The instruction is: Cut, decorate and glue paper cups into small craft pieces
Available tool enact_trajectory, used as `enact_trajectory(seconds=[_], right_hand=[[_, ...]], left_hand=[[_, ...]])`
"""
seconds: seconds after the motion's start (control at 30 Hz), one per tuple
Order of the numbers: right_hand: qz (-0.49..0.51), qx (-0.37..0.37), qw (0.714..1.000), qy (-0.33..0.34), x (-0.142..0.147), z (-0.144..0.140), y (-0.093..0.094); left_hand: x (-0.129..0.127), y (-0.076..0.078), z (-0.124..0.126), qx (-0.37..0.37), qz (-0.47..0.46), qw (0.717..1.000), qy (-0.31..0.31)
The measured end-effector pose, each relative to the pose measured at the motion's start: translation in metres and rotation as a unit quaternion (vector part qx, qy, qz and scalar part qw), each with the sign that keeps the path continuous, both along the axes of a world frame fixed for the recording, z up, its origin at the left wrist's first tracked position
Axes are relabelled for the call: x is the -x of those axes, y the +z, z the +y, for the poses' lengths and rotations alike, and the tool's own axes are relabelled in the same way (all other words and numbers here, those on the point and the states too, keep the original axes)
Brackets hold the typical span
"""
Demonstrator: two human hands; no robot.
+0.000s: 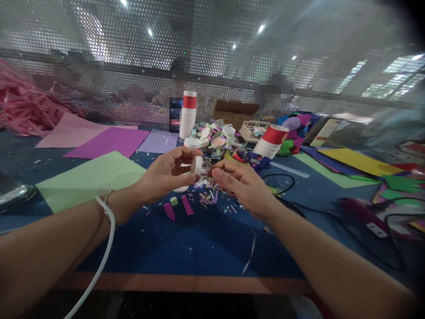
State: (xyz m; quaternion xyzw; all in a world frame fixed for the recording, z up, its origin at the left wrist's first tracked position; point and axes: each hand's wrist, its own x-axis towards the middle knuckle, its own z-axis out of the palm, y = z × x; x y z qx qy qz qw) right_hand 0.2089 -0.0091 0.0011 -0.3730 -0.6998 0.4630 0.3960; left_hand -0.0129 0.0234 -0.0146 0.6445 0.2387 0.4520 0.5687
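A perforated metal screen (139, 44) is standing behind the blue surface (199, 261), light spots showing through. From where I'm standing, the left hand (172, 167) is pinching a white round cap-like piece (197, 165) on edge, thumb below and fingers above, the hand about half closed. The piece is sitting in the air over paper scraps (209, 195), just left of the right hand (244, 184). That hand is curling loosely, thumb near its fingertips; can't tell if it is gripping anything. A glue gun (255, 160) is lying just beyond it, a clear glue stick (292, 169) poking out to the right. Another white round piece (192, 142) is resting behind the left hand. Further back, one red-and-white cup stack (188, 115) is standing upright near a phone (175, 116); a second cup stack (272, 138) is leaning. Between them a heap of cut paper pieces (217, 133) is lying before a cardboard box (234, 110). Light green (91, 177) and purple sheets (106, 142) are spreading left; a yellow sheet (360, 160) is lying right.
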Motion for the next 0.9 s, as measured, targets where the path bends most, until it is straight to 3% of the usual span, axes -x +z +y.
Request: enact_trajectory(seconds=[0.33, 0.9], right_hand=[[-0.088, -0.028, 0.996, -0.003, 0.0012, -0.0008, 0.0026], [-0.154, -0.061, 0.986, -0.015, -0.0009, -0.0027, 0.0062]], left_hand=[[0.0006, -0.0036, 0.0038, -0.024, -0.019, 0.999, 0.035], [0.0001, -0.0021, -0.0004, -0.044, 0.002, 0.999, -0.001]])
